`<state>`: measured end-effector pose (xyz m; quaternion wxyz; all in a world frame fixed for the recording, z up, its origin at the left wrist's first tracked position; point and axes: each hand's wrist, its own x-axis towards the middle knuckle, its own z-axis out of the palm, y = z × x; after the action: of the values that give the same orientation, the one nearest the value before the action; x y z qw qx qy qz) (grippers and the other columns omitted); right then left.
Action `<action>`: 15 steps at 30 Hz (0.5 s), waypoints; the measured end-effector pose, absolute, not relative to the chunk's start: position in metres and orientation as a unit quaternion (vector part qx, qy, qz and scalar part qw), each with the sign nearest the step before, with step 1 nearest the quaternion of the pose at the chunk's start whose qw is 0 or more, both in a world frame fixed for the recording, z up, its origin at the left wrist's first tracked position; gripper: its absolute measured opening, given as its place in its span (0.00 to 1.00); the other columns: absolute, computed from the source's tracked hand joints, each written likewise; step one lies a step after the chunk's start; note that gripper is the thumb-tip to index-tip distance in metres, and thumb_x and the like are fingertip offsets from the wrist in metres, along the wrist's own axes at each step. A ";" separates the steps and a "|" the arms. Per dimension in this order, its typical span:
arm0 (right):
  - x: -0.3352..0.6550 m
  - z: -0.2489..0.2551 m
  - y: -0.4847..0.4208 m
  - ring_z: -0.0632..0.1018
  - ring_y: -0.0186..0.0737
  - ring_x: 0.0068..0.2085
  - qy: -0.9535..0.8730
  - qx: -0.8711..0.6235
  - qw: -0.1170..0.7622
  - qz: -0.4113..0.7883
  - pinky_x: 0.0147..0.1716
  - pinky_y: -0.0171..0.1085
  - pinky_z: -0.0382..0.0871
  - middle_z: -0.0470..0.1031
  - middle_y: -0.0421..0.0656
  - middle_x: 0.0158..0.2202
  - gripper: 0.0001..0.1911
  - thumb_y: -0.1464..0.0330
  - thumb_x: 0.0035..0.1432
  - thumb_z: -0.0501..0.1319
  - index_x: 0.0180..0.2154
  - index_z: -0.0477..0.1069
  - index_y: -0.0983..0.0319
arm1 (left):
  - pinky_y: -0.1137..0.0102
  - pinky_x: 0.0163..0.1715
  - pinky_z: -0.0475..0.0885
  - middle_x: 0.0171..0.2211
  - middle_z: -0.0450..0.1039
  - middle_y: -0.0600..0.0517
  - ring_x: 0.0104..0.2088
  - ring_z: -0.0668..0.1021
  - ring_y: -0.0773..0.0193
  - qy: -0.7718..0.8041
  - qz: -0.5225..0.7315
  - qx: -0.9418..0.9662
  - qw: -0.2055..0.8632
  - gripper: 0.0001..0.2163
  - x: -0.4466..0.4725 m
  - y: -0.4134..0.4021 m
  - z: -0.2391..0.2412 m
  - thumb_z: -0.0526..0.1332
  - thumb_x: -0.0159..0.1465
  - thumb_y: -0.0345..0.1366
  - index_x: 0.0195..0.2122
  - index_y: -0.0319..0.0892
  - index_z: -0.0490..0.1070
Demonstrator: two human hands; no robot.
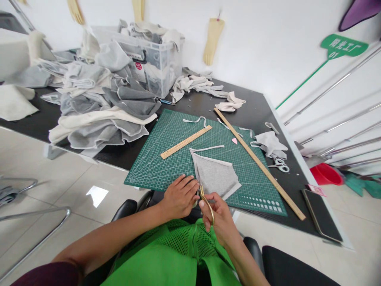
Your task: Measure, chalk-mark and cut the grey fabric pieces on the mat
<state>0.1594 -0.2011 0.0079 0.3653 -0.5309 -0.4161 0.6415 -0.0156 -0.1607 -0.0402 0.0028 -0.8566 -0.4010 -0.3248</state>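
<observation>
My right hand (218, 214) is closed around the gold handles of a pair of scissors (212, 212), whose blades point away from me at the near left edge of a light grey fabric piece (216, 174). Beside the blades, my left hand (181, 196) lies palm down with its fingers together, gripping the edge of that fabric; its thumb is partly hidden. The fabric rests on a green cutting mat (149, 171), near the front edge. From its upper left corner a thin cut strip (208, 148) extends to the right.
A short wooden ruler (186, 142) and a long one (258, 163) lie on the mat. White-handled scissors (279, 165), fabric scraps (270, 143) and a phone (321, 214) are at right. Piled grey fabric (89, 99) and a clear plastic box (157, 65) stand behind, left.
</observation>
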 end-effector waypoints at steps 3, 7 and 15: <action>0.162 0.003 -0.204 0.58 0.25 0.12 -0.418 -0.518 0.376 0.644 0.14 0.26 0.51 0.62 0.27 0.13 0.21 0.52 0.59 0.66 0.40 0.62 0.58 | 0.56 0.59 0.69 0.51 0.77 0.45 0.55 0.76 0.56 -0.444 -0.356 -0.819 -0.074 0.15 -0.016 -0.158 -0.031 0.54 0.70 0.35 0.56 0.41 0.69; 0.168 0.001 -0.208 0.59 0.24 0.13 -0.408 -0.495 0.383 0.664 0.13 0.25 0.52 0.61 0.26 0.16 0.20 0.53 0.59 0.67 0.40 0.61 0.58 | 0.61 0.48 0.75 0.47 0.77 0.48 0.46 0.79 0.59 -0.517 -0.358 -0.764 -0.144 0.18 -0.022 -0.139 -0.020 0.56 0.69 0.34 0.60 0.43 0.62; 0.177 0.010 -0.213 0.57 0.23 0.13 -0.386 -0.471 0.385 0.694 0.13 0.25 0.52 0.59 0.26 0.15 0.19 0.53 0.60 0.66 0.39 0.62 0.57 | 0.55 0.47 0.69 0.52 0.72 0.44 0.50 0.73 0.48 -0.550 -0.284 -0.785 0.034 0.18 -0.019 -0.092 -0.001 0.66 0.61 0.36 0.52 0.42 0.68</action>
<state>0.1772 -0.2135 0.0096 0.3846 -0.4709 -0.3860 0.6938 -0.0188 -0.0922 -0.0006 0.0339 -0.7850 -0.5498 -0.2835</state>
